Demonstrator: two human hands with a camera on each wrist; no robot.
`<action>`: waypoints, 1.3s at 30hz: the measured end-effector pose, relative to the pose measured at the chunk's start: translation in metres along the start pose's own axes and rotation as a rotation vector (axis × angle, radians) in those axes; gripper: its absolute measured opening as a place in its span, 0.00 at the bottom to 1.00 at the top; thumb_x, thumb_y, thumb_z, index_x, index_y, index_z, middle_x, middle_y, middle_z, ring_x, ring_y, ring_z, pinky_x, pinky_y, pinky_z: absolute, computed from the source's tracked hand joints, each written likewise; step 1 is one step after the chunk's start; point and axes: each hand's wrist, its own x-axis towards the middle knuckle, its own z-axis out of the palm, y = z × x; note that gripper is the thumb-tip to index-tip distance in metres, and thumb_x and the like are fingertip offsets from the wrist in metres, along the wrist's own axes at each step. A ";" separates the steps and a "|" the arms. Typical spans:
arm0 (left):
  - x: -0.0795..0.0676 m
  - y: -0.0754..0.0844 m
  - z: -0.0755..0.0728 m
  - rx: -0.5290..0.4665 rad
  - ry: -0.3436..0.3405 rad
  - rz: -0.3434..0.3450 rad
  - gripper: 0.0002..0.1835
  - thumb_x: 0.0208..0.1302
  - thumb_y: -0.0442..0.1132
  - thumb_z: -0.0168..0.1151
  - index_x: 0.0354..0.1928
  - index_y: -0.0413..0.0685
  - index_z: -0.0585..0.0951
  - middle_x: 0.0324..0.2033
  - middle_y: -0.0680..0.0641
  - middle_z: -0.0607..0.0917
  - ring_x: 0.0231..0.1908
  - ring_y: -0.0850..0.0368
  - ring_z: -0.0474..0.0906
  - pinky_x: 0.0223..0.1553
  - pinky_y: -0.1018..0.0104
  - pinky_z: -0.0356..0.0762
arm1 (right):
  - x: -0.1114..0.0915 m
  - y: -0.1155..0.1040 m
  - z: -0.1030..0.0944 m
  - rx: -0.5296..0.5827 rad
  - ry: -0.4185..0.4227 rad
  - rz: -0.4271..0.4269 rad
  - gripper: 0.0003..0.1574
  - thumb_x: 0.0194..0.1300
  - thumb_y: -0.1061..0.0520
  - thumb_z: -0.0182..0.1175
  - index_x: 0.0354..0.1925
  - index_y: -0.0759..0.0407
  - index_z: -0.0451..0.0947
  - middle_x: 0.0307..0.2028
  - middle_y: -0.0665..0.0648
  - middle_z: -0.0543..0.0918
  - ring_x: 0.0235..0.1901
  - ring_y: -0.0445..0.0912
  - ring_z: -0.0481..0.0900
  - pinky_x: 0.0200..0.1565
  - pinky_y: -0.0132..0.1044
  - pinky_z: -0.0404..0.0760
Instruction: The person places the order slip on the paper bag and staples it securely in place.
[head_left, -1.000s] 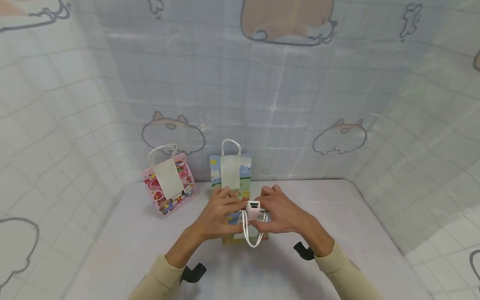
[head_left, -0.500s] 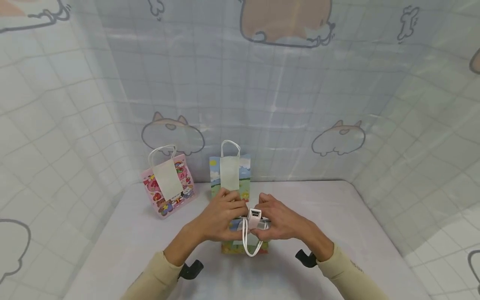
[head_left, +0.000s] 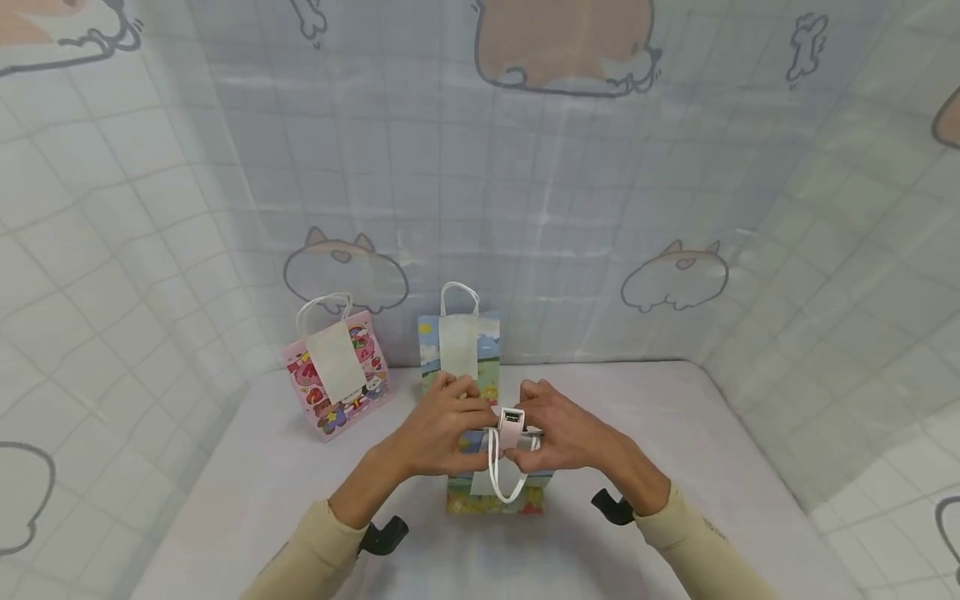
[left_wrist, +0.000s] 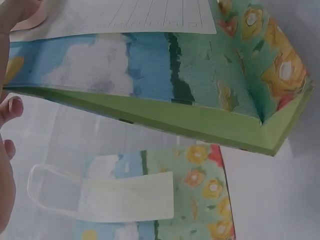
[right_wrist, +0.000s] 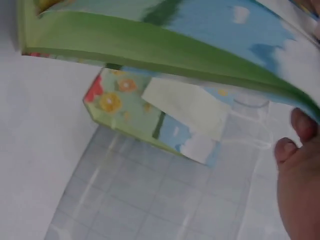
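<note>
1. The head view looks forward and down from above the near edge of the tabletop (head_left: 675, 433), far enough back to take in both forearms, the far edge and the cartoon-print backdrop (head_left: 525, 183).
2. The left wrist view sits very close under the held landscape-print paper bag (left_wrist: 200, 95), facing toward the far edge.
3. The right wrist view looks from the opposite side, equally close, beneath the same bag (right_wrist: 150, 40).
4. All three views share that bag and the second landscape-print bag (head_left: 459, 342) standing at the far edge (left_wrist: 165, 200) (right_wrist: 150, 112).
</note>
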 end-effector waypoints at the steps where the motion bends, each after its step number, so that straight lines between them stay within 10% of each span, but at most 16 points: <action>1: 0.000 -0.001 0.000 -0.003 0.000 -0.017 0.18 0.53 0.60 0.70 0.41 0.61 0.88 0.39 0.63 0.88 0.40 0.61 0.70 0.45 0.57 0.59 | 0.001 0.001 -0.002 -0.011 -0.014 0.015 0.06 0.57 0.43 0.68 0.32 0.39 0.81 0.22 0.35 0.67 0.29 0.34 0.58 0.39 0.34 0.61; 11: -0.010 -0.006 0.006 -0.113 0.050 -0.198 0.20 0.58 0.61 0.71 0.48 0.61 0.87 0.39 0.63 0.86 0.42 0.63 0.71 0.47 0.56 0.58 | 0.006 0.011 -0.012 -0.032 -0.095 0.146 0.10 0.60 0.39 0.66 0.38 0.38 0.82 0.26 0.35 0.75 0.32 0.36 0.62 0.39 0.38 0.61; 19: -0.011 -0.008 0.013 -0.158 0.252 -0.137 0.04 0.65 0.43 0.69 0.34 0.54 0.89 0.25 0.59 0.86 0.30 0.62 0.71 0.39 0.60 0.59 | 0.005 0.012 -0.008 0.002 -0.098 0.188 0.07 0.58 0.40 0.66 0.32 0.38 0.81 0.26 0.38 0.73 0.32 0.36 0.63 0.39 0.38 0.62; 27: -0.012 -0.002 0.015 -0.302 0.169 -0.195 0.09 0.56 0.34 0.75 0.41 0.48 0.90 0.31 0.56 0.89 0.32 0.64 0.78 0.33 0.73 0.75 | -0.001 0.011 -0.010 0.015 -0.062 0.197 0.06 0.58 0.40 0.65 0.30 0.36 0.79 0.26 0.36 0.71 0.32 0.36 0.63 0.40 0.38 0.62; 39: -0.002 0.002 0.009 -0.345 0.144 -0.401 0.07 0.60 0.37 0.73 0.40 0.50 0.90 0.34 0.56 0.89 0.26 0.67 0.70 0.25 0.73 0.72 | -0.007 0.011 -0.022 0.096 0.077 0.136 0.17 0.59 0.42 0.68 0.47 0.42 0.82 0.46 0.41 0.81 0.52 0.41 0.72 0.55 0.52 0.69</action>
